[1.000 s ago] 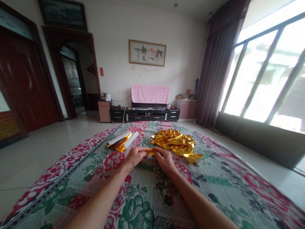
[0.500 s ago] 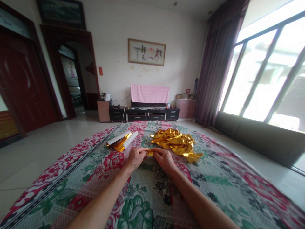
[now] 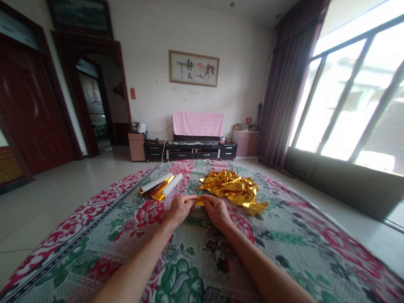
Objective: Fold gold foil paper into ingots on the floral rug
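My left hand (image 3: 179, 208) and my right hand (image 3: 217, 210) meet over a flower-patterned cloth (image 3: 195, 256), and both pinch a small piece of gold foil paper (image 3: 198, 201) between their fingertips. Just beyond my right hand lies a heap of folded gold foil pieces (image 3: 233, 188). To the left of my left hand rests a loose roll of gold foil sheets with white backs (image 3: 160, 186).
Tiled floor surrounds the cloth-covered surface. A dark TV cabinet (image 3: 191, 150) with a pink cloth (image 3: 198, 123) stands at the far wall, under a framed picture (image 3: 193, 68). A dark wooden door (image 3: 30, 109) is left, large windows with a curtain (image 3: 285, 84) right.
Both hands stay pinched on the foil piece with only slight finger shifts. The view has drifted a little.
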A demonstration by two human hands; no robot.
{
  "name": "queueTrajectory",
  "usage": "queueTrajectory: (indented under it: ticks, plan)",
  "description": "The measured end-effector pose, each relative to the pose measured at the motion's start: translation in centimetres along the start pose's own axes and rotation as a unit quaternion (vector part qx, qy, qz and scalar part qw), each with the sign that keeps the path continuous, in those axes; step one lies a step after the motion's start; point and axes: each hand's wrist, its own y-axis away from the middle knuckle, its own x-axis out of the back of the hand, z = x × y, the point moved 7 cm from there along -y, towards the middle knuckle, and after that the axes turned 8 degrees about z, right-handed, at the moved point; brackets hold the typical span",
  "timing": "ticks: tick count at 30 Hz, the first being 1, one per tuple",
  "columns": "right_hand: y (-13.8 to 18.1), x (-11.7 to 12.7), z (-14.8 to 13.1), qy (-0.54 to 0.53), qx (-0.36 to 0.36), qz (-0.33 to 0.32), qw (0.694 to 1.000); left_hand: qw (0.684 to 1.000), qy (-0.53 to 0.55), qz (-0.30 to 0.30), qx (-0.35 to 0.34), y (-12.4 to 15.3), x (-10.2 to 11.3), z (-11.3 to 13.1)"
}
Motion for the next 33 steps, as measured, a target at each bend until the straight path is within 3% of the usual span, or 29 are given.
queueTrajectory:
  ticks: [13, 25, 33]
  plan:
    - [-0.1, -0.3, -0.1, -0.01, -0.001, -0.038, 0.999, 0.998, -0.049, 0.016, -0.033, 0.2, 0.1, 0.2]
    - [0.0, -0.3, 0.2, 0.026, 0.004, -0.022, 0.999, 0.999, 0.034, -0.009, 0.008, -0.2, -0.6, -1.1]
    - [0.0, -0.3, 0.5, -0.014, -0.003, -0.053, 0.998, 0.998, 0.043, -0.041, 0.015, 0.0, -0.6, -1.0]
